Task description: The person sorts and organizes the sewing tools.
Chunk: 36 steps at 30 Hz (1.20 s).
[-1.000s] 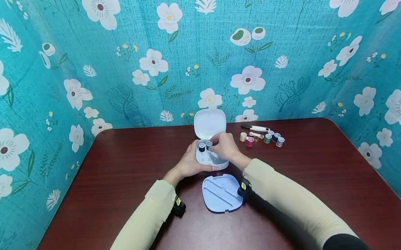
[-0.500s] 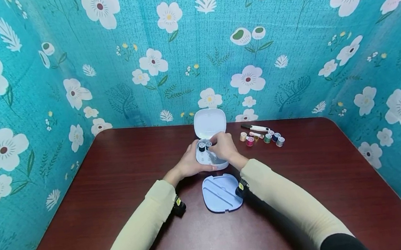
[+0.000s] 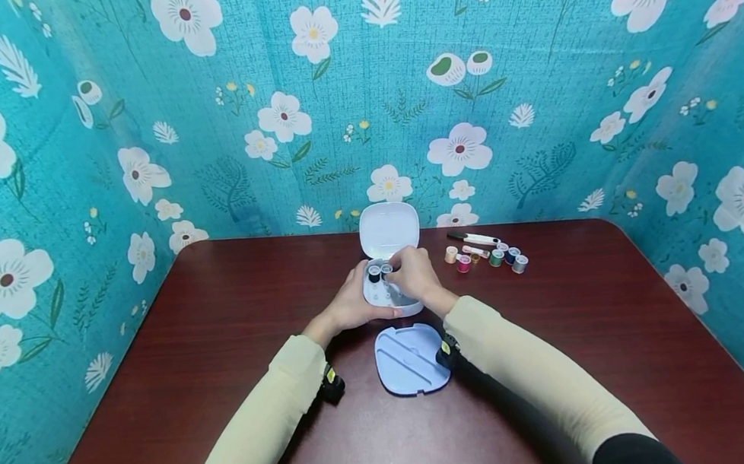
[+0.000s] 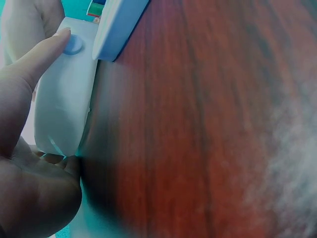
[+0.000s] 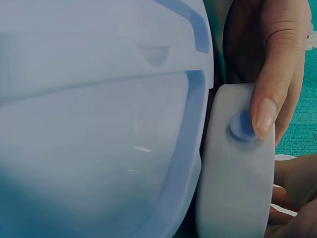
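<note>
On table | pale box [image 3: 392, 291], lid up; left hand [image 3: 351, 305] grips; right hand [image 3: 415, 277] pinches inside

— What can't you make out?
— My right hand [image 3: 416, 279] covers most of the small white plastic case's tray [image 3: 379, 297]; its contents stay hidden.
— And the wrist views?
— Blurred, with the pale blue plastic insert [image 5: 99, 119] cut off by the edges.

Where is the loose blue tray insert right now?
In the head view, the blue tray insert lies flat on the table between the two forearms, just nearer the person than the open white case that both hands are on.
</note>
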Each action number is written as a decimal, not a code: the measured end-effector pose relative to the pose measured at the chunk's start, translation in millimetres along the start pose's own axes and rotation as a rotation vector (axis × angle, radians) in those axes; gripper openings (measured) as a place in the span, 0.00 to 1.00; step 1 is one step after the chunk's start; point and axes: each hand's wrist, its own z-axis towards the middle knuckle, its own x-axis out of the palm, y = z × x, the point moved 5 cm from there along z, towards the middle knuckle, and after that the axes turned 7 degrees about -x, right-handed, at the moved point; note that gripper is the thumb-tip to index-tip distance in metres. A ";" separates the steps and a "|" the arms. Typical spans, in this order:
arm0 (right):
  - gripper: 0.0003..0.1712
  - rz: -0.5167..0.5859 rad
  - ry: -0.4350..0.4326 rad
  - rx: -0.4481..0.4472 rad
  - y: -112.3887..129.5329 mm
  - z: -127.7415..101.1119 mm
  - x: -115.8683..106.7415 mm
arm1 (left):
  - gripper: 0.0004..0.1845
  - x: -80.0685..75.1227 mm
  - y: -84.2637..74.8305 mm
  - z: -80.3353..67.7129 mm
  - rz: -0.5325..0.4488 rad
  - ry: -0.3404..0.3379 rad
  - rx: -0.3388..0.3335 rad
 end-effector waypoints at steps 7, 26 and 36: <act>0.12 0.001 -0.010 0.012 -0.6 0.2 1.0 | 0.62 0.5 0.5 -0.3 0.000 -0.004 -0.007; 0.12 -0.051 0.039 0.015 -1.1 3.3 4.7 | 0.61 1.2 -0.2 -0.6 0.003 -0.004 -0.001; 0.12 -0.084 0.103 -0.002 5.6 -6.7 -4.7 | 0.62 1.9 0.9 -1.1 0.004 -0.007 -0.003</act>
